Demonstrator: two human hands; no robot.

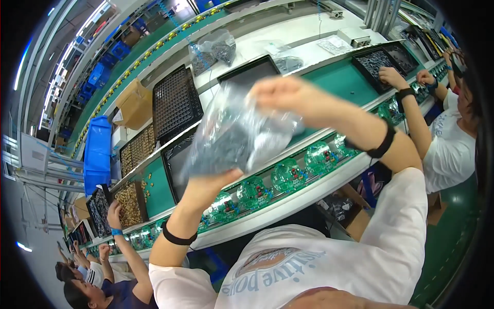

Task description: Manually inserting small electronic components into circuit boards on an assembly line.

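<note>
A clear plastic bag (226,139) filled with small dark parts is held up in front of me, above the bench. My left hand (212,183) grips it from below, with the thumb along the lower edge and the other fingers hidden behind the bag. At the top of the bag, my right hand (278,93) is closed on the plastic, smeared by motion. Behind and under the bag, a black tray (172,177) is partly covered by it. Another black tray (248,71) lies just beyond.
Green translucent housings (287,175) with small coloured parts line the near rail. To the left are a compartment tray (177,103), a carton (135,105), a blue bin (98,152) and a tray of brass-coloured parts (128,201). Co-workers reach in from both sides.
</note>
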